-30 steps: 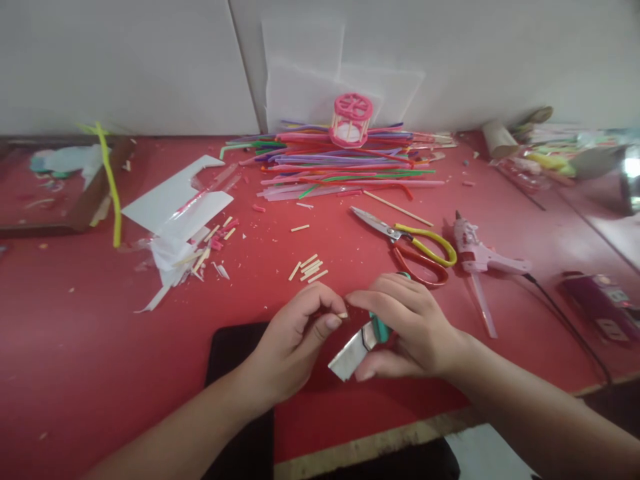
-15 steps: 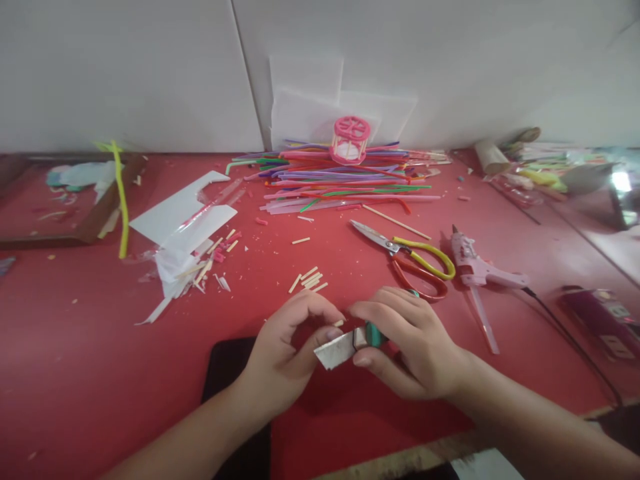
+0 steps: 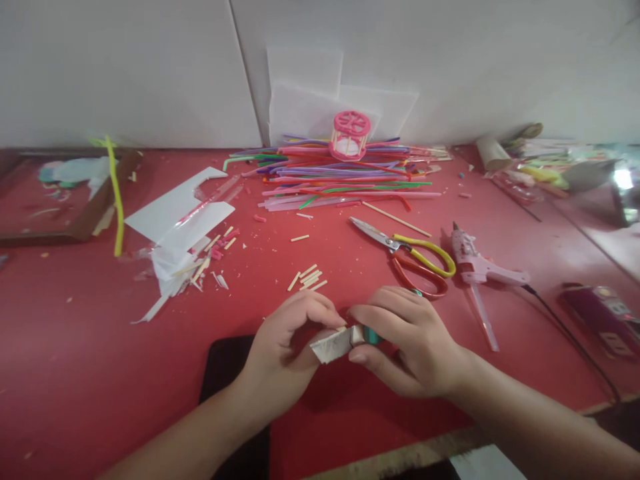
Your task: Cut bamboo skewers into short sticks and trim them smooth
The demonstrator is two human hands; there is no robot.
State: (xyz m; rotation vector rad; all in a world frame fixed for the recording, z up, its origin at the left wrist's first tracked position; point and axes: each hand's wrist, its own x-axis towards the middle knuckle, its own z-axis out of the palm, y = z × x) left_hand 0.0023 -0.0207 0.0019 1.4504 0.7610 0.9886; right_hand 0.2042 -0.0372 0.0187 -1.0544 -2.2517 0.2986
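Observation:
My right hand [image 3: 417,343] is wrapped round a utility knife [image 3: 332,346] with a green handle; its wide, grey-white blade points left. Between the fingertips of my left hand [image 3: 285,340] is a short wooden stick [image 3: 341,329], mostly covered by the fingers and blade. The blade lies across the left thumb's tip, close to the stick. Just beyond both hands, several cut stick pieces [image 3: 310,279] lie in a small group on the red table [image 3: 350,433]. A dark flat object [image 3: 230,360] sits partly under my left wrist.
Scissors [image 3: 425,257] and a pink glue gun [image 3: 480,267] with its cord lie to the right. Colourful pipe cleaners [image 3: 340,175] are piled at the back, under a small pink cage-like model [image 3: 350,135]. White paper scraps [image 3: 175,213] lie left, near a brown tray [image 3: 85,230].
The knife blade has shifted slightly left and up, and now covers more of the left thumb and stick. Both hands keep nearly the same place.

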